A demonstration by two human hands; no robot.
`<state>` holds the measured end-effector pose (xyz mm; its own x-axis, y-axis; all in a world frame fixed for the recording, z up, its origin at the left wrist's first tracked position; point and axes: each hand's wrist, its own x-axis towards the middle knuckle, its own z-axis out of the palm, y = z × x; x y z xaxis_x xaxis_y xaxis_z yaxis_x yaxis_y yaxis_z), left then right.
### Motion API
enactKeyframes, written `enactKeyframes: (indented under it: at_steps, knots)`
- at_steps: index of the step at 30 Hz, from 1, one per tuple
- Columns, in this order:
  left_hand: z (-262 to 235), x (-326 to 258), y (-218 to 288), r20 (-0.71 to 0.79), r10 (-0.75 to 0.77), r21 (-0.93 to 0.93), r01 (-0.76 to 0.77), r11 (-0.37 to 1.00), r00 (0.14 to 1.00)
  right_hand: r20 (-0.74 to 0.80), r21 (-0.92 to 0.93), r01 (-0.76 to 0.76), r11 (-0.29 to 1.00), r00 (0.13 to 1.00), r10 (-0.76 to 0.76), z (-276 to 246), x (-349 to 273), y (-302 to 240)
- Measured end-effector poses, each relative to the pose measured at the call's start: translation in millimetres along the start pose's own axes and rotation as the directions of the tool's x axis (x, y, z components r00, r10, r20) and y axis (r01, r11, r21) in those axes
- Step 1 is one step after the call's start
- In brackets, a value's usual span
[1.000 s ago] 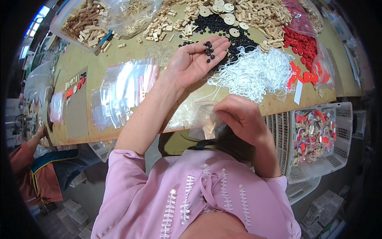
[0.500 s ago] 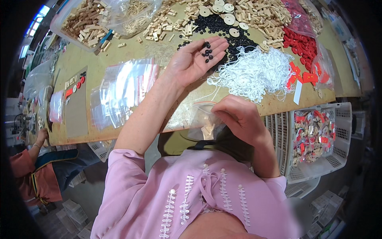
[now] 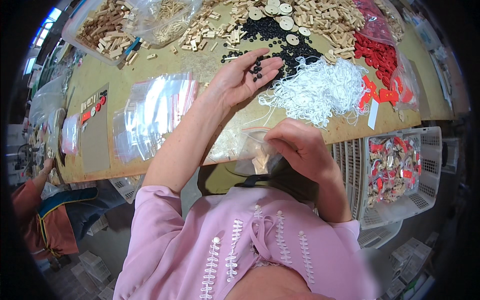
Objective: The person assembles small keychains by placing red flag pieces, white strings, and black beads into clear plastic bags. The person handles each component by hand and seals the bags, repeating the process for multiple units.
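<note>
From left to right, we list:

Far left: a co-worker's hand (image 3: 48, 164) at the table's edge.

Grey board (image 3: 97, 150), bearing a row of assorted parts: wood, red and black.

Plastic tub (image 3: 68, 34) of wooden blocks, far side of the table.

Flat clear bags (image 3: 160, 117), one loose stack, left of our forearm.

Left hand (image 3: 235, 82): palm up, fingers loosely curled and unclenched, cradling several black beads (image 3: 257, 76). We count these as outside the bag, so that portion appears to be left over. The bead heap (image 3: 300, 51) lies just beyond.

Small bag (image 3: 246, 156): at the table's near edge, below the left hand, wooden pieces (image 3: 260, 161) already inside; we judge it part-filled. We see no black or red part in it, though its right side is hidden.

Right hand (image 3: 302, 145): thumb and forefinger pinching the bag's mouth; other fingers folded.

White string (image 3: 320, 92), a tangled heap; one loose end strays between left hand and bag, a slight obstruction.

Red pieces (image 3: 377, 60), heaped behind the string.

White basket (image 3: 427, 175), far right, containing filled packets (image 3: 395, 172), which we take as finished.
</note>
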<state>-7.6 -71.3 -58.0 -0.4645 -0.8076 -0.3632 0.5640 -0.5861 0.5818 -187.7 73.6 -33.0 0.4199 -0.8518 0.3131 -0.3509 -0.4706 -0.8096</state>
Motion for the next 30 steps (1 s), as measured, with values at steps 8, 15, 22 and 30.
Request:
enactKeyframes:
  at_steps: [8, 15, 22, 30]
  knots:
    - [-8, 4, 11, 0.214, 0.020, -0.312, 0.049, 0.949, 0.977, -0.083, -0.102, 0.068, 0.992, 0.994, -0.077, -14, 7, -16]
    - [15, -36, 48, 0.333, 0.147, -0.439, 0.015, 0.898, 0.931, -0.214, -0.341, 0.015, 0.940, 0.972, -0.093, -16, 31, -35]
    - [52, -85, 23, 0.226, 0.360, -0.229, -0.310, 0.923, 0.905, -0.255, -0.570, 0.014, 0.822, 0.947, -0.193, 15, 56, -48]
    - [59, -89, -8, 0.111, 0.661, 0.224, -0.667, 0.711, 0.742, -0.289, -0.586, -0.006, 0.810, 0.936, -0.203, 38, 56, -44]
